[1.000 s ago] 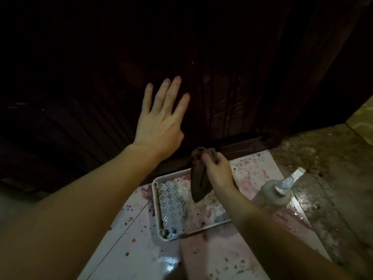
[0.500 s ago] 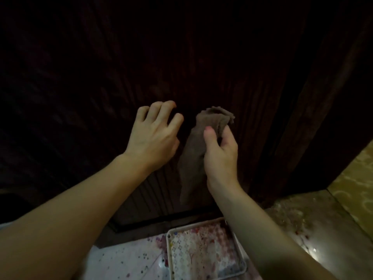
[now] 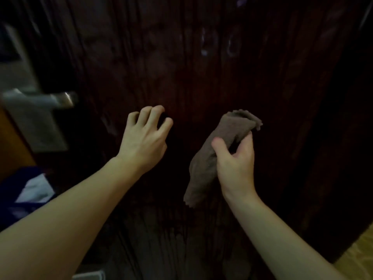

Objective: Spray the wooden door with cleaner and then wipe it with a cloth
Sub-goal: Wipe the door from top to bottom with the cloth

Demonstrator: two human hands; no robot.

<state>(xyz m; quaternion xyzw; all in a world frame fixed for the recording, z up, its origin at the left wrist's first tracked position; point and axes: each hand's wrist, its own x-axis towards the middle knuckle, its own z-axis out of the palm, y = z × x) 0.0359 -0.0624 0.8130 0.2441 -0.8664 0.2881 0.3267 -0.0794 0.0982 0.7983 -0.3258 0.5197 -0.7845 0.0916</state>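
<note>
Head view, looking forward and down at a dark wooden door (image 3: pixel 201 77) that fills most of the frame. We see vertical grain across its surface and a few pale wet marks (image 3: pixel 218 44) in the far upper part, right of centre. Our left hand (image 3: pixel 144 138) is raised in front of the door at centre left, back of the hand towards us, fingers curled with their tips at or just off the wood; we cannot tell whether they touch it. This hand holds nothing. Our right hand (image 3: pixel 235 164) is raised to the right of it, well apart from the left, and its grip is closed on a brown cloth (image 3: pixel 218 154): the thumb presses the fabric from the near side and the fingers curl round it from the right. The cloth stands above the fingers in a folded peak and hangs below the hand in a loose tail, in front of the door panel; contact between cloth and wood cannot be judged. At far left we see a grey metal lever handle (image 3: pixel 40 100) on its plate, blurred. Below it, at the left edge, lies a dark blue and white object (image 3: pixel 30 190), too blurred to identify. A strip of yellowish floor (image 3: pixel 357 257) shows at near right
</note>
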